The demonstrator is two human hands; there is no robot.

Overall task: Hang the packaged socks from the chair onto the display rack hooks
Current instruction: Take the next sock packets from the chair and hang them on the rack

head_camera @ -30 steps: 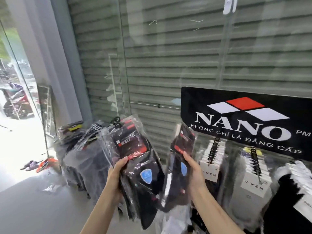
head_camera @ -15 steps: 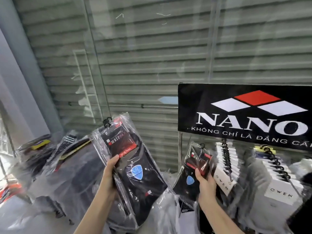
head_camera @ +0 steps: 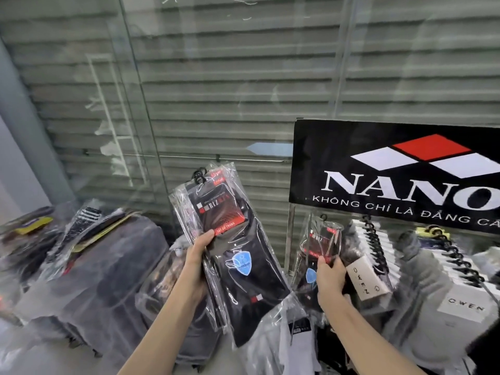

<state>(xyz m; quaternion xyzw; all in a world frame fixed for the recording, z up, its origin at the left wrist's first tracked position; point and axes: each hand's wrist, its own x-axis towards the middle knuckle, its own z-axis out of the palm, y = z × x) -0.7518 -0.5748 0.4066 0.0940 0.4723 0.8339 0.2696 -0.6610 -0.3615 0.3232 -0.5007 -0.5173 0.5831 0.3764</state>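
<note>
The right hand (head_camera: 330, 277) has carried one sock pack (head_camera: 319, 247) from mid-air up to the rack (head_camera: 290, 239), under the NANO sign (head_camera: 392, 171), grip clamped on its card. Left hand (head_camera: 198, 262) still clutches a stack (head_camera: 232, 239) of clear-bagged black socks, red-labelled, at centre.

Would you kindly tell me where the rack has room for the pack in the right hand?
The only gap shows at the rack's left edge, between the metal upright and the first OWEN row, where the right hand holds its pack. Rightward, the OWEN hooks are crammed full.
</note>
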